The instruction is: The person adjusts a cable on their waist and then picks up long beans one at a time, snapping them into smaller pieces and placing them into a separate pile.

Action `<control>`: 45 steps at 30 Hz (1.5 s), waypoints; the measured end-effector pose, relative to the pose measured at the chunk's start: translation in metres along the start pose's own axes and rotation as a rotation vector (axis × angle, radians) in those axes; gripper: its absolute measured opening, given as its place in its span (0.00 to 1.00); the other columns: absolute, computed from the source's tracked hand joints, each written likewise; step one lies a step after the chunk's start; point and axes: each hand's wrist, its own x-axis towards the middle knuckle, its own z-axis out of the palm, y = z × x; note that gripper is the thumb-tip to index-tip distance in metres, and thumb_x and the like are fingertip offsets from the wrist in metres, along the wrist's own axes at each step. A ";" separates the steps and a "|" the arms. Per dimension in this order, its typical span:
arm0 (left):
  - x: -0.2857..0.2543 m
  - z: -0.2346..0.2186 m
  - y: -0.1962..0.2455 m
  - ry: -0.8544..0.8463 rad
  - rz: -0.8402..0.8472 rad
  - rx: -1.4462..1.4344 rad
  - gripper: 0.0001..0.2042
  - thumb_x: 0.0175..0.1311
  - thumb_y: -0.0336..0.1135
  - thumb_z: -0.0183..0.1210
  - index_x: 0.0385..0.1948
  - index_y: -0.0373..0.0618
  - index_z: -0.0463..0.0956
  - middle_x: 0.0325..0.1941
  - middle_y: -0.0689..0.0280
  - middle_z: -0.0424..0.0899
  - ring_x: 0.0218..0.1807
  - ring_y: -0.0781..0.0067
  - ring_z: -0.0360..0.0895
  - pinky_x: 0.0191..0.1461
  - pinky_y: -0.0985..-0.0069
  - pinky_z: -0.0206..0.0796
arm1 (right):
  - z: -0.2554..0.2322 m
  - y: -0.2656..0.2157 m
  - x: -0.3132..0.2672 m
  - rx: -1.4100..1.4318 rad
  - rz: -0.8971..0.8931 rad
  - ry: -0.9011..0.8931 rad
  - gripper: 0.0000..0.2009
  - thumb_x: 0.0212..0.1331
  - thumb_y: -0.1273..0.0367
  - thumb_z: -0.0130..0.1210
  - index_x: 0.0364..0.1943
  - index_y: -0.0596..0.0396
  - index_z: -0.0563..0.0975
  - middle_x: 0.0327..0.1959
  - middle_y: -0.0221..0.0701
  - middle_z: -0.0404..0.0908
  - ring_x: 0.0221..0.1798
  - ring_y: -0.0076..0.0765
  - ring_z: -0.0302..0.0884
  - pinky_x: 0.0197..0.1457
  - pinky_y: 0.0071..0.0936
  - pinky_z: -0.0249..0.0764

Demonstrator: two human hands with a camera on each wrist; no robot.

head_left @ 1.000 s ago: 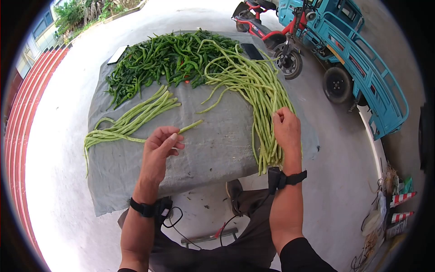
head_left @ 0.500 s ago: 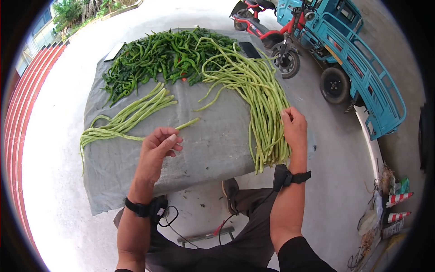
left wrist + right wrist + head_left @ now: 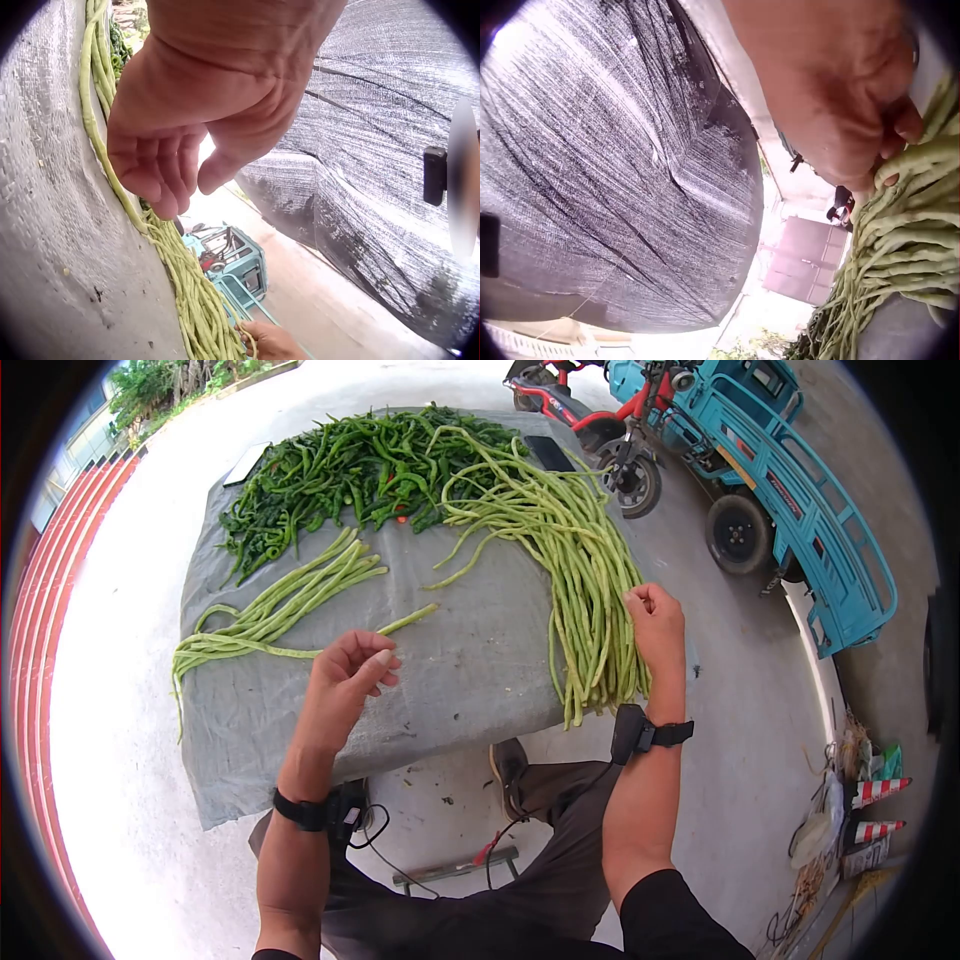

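Note:
In the head view my left hand [image 3: 352, 678] hovers over the left part of the cloth, fingers loosely bent and holding nothing. One long green bean [image 3: 408, 619] lies on the cloth behind that hand, partly hidden by it. A small bunch of long beans [image 3: 290, 595] lies to its left. My right hand [image 3: 657, 632] is at the right edge of the large pile of long beans [image 3: 590, 600]. It pinches a long bean [image 3: 247, 337], whose end shows by the fingertips in the left wrist view.
A heap of green chili peppers [image 3: 350, 475] covers the back of the grey cloth [image 3: 470, 660]. Two phones lie at the back corners, one dark [image 3: 548, 453] and one white [image 3: 246, 464]. Beyond the table stand a red scooter [image 3: 640, 410] and a blue cargo tricycle [image 3: 800, 490].
My right hand has shifted right, from over the bean pile to its outer edge. My left hand stays in nearly the same place with its fingers alike.

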 end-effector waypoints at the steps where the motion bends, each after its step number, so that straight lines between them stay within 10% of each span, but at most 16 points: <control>1: 0.003 0.000 -0.008 0.036 0.081 0.099 0.08 0.75 0.32 0.64 0.49 0.41 0.82 0.43 0.68 0.89 0.41 0.75 0.86 0.43 0.75 0.74 | 0.000 -0.006 -0.002 -0.056 -0.008 0.012 0.11 0.67 0.64 0.67 0.39 0.59 0.83 0.27 0.33 0.83 0.30 0.34 0.79 0.39 0.37 0.75; 9: -0.001 -0.005 0.005 0.414 0.498 1.143 0.13 0.63 0.27 0.67 0.49 0.46 0.81 0.48 0.63 0.85 0.51 0.56 0.84 0.50 0.60 0.75 | 0.007 -0.035 -0.011 -0.183 -0.090 0.115 0.11 0.62 0.67 0.70 0.35 0.59 0.79 0.26 0.34 0.81 0.30 0.41 0.78 0.40 0.41 0.75; 15: 0.007 -0.024 -0.019 0.289 0.331 1.340 0.15 0.60 0.29 0.68 0.49 0.48 0.81 0.48 0.62 0.84 0.54 0.53 0.81 0.54 0.56 0.75 | 0.027 -0.075 -0.024 -0.019 -0.230 0.163 0.06 0.67 0.73 0.65 0.37 0.60 0.78 0.30 0.34 0.81 0.31 0.35 0.79 0.39 0.35 0.75; 31: -0.006 -0.003 0.000 0.224 0.560 1.249 0.08 0.61 0.22 0.59 0.40 0.45 0.75 0.44 0.61 0.77 0.50 0.54 0.78 0.48 0.58 0.72 | 0.119 -0.171 -0.105 0.200 -0.568 -0.428 0.14 0.61 0.77 0.67 0.50 0.56 0.79 0.45 0.36 0.81 0.30 0.40 0.80 0.36 0.38 0.77; 37: -0.009 -0.002 0.005 0.208 0.609 1.186 0.11 0.63 0.23 0.59 0.45 0.46 0.76 0.45 0.63 0.78 0.50 0.56 0.79 0.49 0.58 0.72 | 0.135 -0.170 -0.108 0.240 -0.561 -0.597 0.14 0.59 0.77 0.68 0.48 0.58 0.81 0.39 0.37 0.82 0.31 0.41 0.80 0.37 0.38 0.76; 45: -0.010 0.001 0.016 0.461 0.666 0.913 0.13 0.63 0.24 0.67 0.47 0.46 0.78 0.47 0.61 0.80 0.51 0.51 0.79 0.50 0.57 0.73 | 0.140 -0.166 -0.108 0.585 -0.214 -0.788 0.06 0.69 0.72 0.64 0.43 0.60 0.82 0.32 0.25 0.84 0.33 0.18 0.75 0.34 0.24 0.69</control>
